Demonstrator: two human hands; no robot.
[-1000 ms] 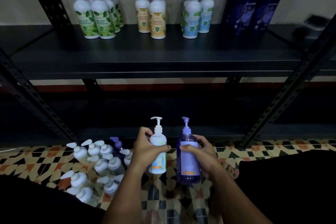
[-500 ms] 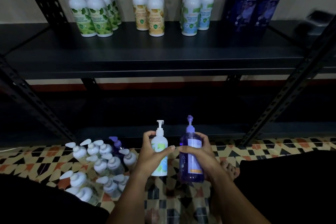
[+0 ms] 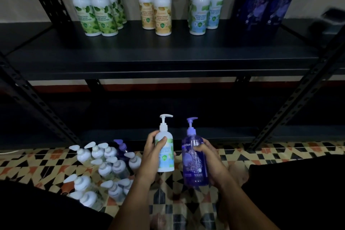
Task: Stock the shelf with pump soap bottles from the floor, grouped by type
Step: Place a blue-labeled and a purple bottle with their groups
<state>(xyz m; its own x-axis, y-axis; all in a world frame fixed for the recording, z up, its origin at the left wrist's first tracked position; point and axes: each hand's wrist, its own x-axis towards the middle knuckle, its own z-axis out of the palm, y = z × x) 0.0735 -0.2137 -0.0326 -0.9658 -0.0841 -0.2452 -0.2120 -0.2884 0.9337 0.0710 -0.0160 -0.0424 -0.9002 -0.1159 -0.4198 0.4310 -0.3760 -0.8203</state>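
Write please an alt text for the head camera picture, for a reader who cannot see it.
A person's left hand holds a white pump bottle and the right hand a purple pump bottle, both upright above a tiled floor. More bottles stand on the floor at the left; a black shelf above carries green, yellow, blue and purple groups.

I see bare shelf (image 3: 168, 56) board in front of the bottle rows (image 3: 162, 15) — slanted uprights (image 3: 298, 95) flank it, floor bottles (image 3: 104, 164) crowd lower left.

left grip (image 3: 153, 152) white bottle (image 3: 165, 152), right grip (image 3: 209, 157) purple bottle (image 3: 194, 164)
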